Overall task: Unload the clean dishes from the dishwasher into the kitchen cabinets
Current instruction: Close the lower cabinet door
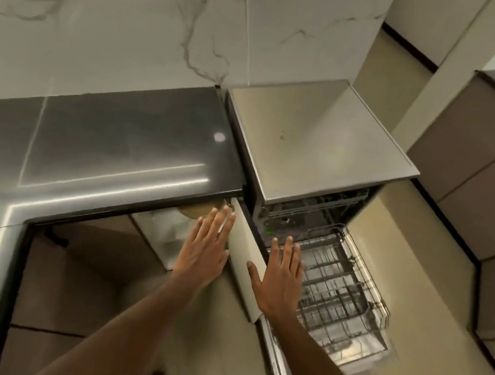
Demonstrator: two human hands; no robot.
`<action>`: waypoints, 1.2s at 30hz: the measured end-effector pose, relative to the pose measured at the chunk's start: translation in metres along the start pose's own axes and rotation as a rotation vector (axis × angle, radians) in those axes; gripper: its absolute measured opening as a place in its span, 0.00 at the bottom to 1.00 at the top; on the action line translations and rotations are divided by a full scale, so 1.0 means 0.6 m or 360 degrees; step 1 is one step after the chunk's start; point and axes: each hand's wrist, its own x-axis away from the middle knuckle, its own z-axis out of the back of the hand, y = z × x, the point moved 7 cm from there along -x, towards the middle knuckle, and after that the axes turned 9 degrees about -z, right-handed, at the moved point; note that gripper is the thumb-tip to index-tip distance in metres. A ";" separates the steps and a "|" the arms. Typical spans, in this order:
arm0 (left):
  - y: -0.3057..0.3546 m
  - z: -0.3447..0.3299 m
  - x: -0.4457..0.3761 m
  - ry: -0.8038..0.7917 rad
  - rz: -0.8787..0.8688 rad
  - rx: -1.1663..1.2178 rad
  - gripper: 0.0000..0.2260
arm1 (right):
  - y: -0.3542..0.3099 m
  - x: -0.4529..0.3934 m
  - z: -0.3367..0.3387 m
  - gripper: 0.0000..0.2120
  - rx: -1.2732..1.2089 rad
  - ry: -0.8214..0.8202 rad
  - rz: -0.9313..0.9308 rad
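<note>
The dishwasher (319, 140) stands right of the black counter, its door down and its lower wire rack (340, 288) pulled out; the rack looks bare of dishes. A white cabinet door (245, 252) under the counter stands open between my hands. My left hand (206, 249) is flat with fingers spread, in front of the cabinet opening on the door's left side. My right hand (280, 278) is flat and spread too, its thumb at the door's right face, above the rack. Inside the cabinet a pale round dish (199, 210) shows just under the counter edge.
The glossy black counter (99, 143) wraps around at the left. More brown cabinets (483, 181) with dark handles stand at the right across a beige floor. A white cord runs down the marbled wall (104, 16) behind the dishwasher.
</note>
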 end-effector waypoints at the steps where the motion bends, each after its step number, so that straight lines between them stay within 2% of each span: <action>1: 0.009 -0.021 -0.012 -0.0049 -0.0043 0.0011 0.41 | 0.012 -0.003 -0.014 0.42 -0.0017 -0.0040 -0.0040; 5: 0.047 -0.114 -0.075 -0.0290 -0.0341 0.0008 0.44 | 0.045 -0.023 -0.073 0.41 -0.0017 -0.0266 -0.0165; 9: 0.079 -0.174 -0.113 -0.0474 -0.0655 -0.0089 0.41 | 0.054 -0.041 -0.115 0.37 -0.0073 -0.0424 -0.0274; 13: 0.074 -0.189 -0.127 -0.0534 -0.0780 -0.0110 0.39 | 0.035 -0.058 -0.120 0.33 -0.0131 -0.0398 -0.0365; 17: 0.062 -0.180 -0.131 -0.0535 -0.0837 -0.0054 0.29 | 0.024 -0.051 -0.113 0.23 -0.0304 -0.0349 -0.0490; 20: 0.055 -0.163 -0.121 -0.0476 -0.0709 0.0084 0.23 | -0.002 -0.029 -0.115 0.19 -0.0404 -0.0361 -0.0495; 23: 0.040 -0.159 -0.097 -0.0473 -0.0581 0.0100 0.24 | -0.044 -0.003 -0.137 0.16 -0.0545 -0.0451 -0.0494; 26: 0.010 -0.162 -0.063 -0.0505 -0.0551 0.0005 0.25 | -0.096 0.026 -0.160 0.17 -0.0729 -0.0549 -0.0494; 29: -0.031 -0.167 -0.028 -0.0509 -0.0530 0.0077 0.23 | -0.152 0.048 -0.183 0.24 -0.0884 -0.0622 -0.0447; 33: -0.098 -0.168 0.023 -0.0395 -0.0317 0.0413 0.23 | -0.228 0.064 -0.196 0.26 -0.1215 -0.0684 -0.0269; 36: -0.166 -0.168 0.072 -0.0311 0.0227 0.1126 0.26 | -0.270 0.075 -0.211 0.22 -0.1556 -0.0988 -0.0340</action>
